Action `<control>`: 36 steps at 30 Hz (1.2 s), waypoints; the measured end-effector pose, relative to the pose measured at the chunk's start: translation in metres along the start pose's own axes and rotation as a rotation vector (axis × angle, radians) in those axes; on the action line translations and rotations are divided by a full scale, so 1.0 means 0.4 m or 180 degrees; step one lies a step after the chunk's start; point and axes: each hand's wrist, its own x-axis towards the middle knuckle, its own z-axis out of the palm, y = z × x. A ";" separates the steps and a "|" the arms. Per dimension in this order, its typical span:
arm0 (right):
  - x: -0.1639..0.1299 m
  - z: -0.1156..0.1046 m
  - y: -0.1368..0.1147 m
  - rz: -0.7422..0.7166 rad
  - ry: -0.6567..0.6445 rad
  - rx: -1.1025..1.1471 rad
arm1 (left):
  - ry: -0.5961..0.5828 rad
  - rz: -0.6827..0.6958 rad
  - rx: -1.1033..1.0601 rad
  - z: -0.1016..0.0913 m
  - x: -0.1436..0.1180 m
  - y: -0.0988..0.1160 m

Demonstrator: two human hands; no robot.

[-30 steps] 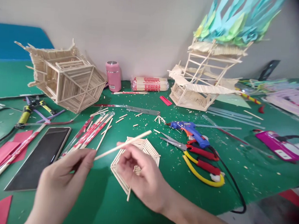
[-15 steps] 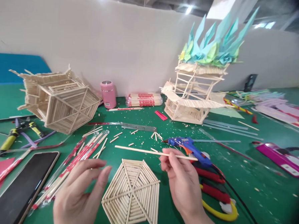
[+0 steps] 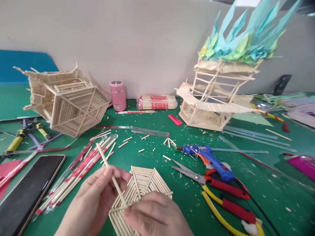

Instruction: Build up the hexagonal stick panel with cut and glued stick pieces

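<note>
Both hands' fingers (image 3: 112,180) pinch stick (image 3: 109,170) above hexagonal panel (image 3: 146,182).

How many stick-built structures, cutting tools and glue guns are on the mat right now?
Stick-built structures: 3 (tipped hexagonal house, tower with paper crest, flat hexagonal panel under both hands)
Cutting tools: 3 (scissors, yellow-handled snips, yellow-and-black pliers)
Glue guns: 1 (blue glue gun)
Total: 7

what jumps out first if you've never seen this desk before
The stick tower topped with teal paper spikes at the back right stands out most. Near the front, the left hand and right hand hold a thin stick over a hexagonal stick panel.
</note>
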 end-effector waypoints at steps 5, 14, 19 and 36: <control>-0.018 -0.023 0.014 0.1119 0.0219 -0.0316 | 0.0265 0.0716 0.0529 -0.039 0.005 0.068; -0.032 -0.101 0.030 0.1708 -0.0551 -0.1044 | -0.0613 0.2674 0.5238 -0.050 -0.024 -0.023; -0.097 -0.139 0.004 0.1735 -0.1147 -0.1310 | -0.0626 0.2928 0.5964 -0.084 -0.019 -0.071; -0.118 -0.123 0.025 0.1603 -0.0877 -0.1340 | -0.0549 0.3188 0.6119 -0.097 0.007 -0.089</control>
